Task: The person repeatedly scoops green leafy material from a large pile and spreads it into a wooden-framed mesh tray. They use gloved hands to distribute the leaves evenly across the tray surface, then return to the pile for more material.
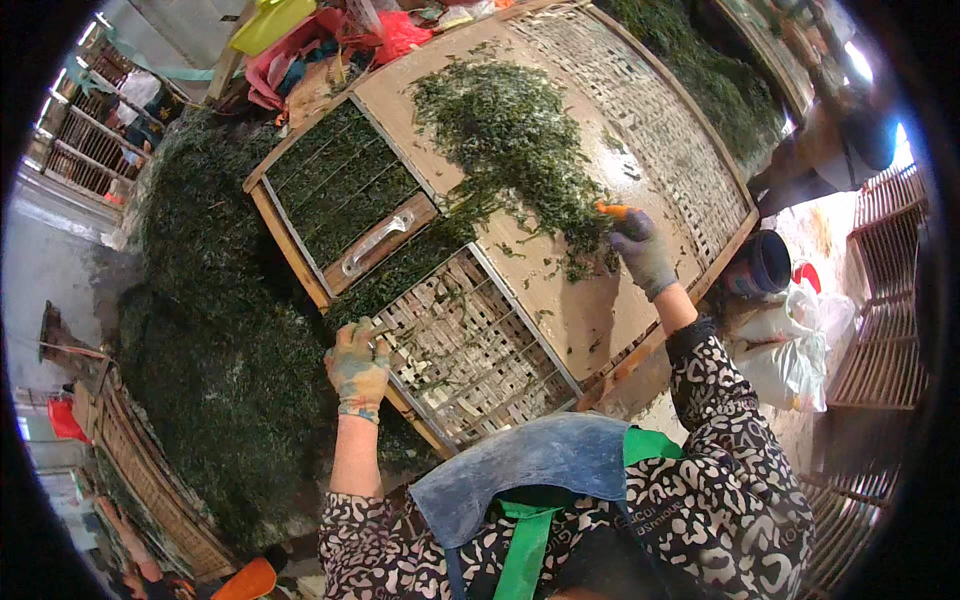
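My right hand [641, 251], in a stained work glove, is closed on an orange handle [613, 211] at the right edge of a heap of chopped dark green plant matter [510, 120]. The heap lies on a tan board [551, 315]. My left hand [360, 367], in a stained cream glove, rests with curled fingers on the near left edge of a metal-edged frame over woven strips [472, 337]. Between the frame and a wooden bar with a metal handle [384, 236] runs a strip of greens. Whatever the orange handle belongs to is hidden.
A large dark green mass [225, 360] fills the left side. A pink basket [281, 64] and a red bag [401, 36] sit beyond the board. At right are a dark bucket [765, 262] and white plastic bags [787, 367]. Another person's arm [127, 532] shows at lower left.
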Demonstrator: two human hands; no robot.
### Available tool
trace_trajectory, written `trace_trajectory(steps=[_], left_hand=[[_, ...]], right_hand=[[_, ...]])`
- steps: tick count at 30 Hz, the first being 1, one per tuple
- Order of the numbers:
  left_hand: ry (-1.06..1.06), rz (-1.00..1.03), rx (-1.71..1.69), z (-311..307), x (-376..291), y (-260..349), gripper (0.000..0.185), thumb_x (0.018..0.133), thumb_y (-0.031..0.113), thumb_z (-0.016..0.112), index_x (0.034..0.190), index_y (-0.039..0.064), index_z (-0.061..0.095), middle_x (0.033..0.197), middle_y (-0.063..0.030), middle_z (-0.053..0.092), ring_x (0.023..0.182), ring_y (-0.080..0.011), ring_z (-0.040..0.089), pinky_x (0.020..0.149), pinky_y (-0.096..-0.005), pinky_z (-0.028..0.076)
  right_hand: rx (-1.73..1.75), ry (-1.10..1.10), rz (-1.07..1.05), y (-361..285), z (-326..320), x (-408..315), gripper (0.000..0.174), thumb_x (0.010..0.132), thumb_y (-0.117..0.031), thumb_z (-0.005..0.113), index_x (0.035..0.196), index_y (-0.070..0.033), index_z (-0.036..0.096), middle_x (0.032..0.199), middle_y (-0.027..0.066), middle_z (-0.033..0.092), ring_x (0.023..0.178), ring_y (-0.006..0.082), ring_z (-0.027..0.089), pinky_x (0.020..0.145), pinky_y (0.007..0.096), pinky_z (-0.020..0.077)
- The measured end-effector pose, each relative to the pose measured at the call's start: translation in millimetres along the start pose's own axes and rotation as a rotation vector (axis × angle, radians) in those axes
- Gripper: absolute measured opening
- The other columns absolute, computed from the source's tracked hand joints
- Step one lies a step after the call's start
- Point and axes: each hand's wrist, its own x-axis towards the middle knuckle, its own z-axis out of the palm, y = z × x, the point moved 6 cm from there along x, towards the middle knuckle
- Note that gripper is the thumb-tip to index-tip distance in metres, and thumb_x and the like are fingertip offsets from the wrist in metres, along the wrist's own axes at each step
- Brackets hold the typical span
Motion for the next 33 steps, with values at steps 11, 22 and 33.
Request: trace_trajectory(steps=[11,22,33], left_hand=[[0.462,-0.048,-0.414,-1,-6,-23,0.027,0.088,0.016,0.066,0.115,0.015,0.069,0.108,-0.0114,0.068,0.095,-0.0341,0.067,0.083,-0.0446,0.056],[0.173,0.008,0.035,2,5,27,0.076,0.084,0.039,0.064,0.152,0.016,0.041,0.159,-0.0044,0.035,0.15,-0.0375,0.02,0.119,-0.057,0.016],[0.009,0.065,0.137,-1,25,75,0.075,0.09,0.046,0.058,0.148,0.001,0.043,0.159,-0.0141,0.036,0.15,-0.0339,0.024,0.122,-0.0509,0.013]], right_hand=[[0.164,-0.239,-0.3,-110,131,61,0.026,0.082,-0.004,0.073,0.108,-0.006,0.071,0.104,0.015,0.069,0.093,0.0334,0.067,0.078,0.0381,0.0543],[-0.68,-0.748,-0.791,-202,295,17,0.042,0.085,-0.013,0.065,0.127,-0.022,0.064,0.128,0.0072,0.062,0.118,0.0321,0.059,0.095,0.042,0.0534],[-0.818,-0.527,-0.495,-180,250,44,0.019,0.086,-0.017,0.065,0.102,-0.019,0.072,0.11,0.0093,0.067,0.103,0.0362,0.063,0.083,0.0453,0.0552]])
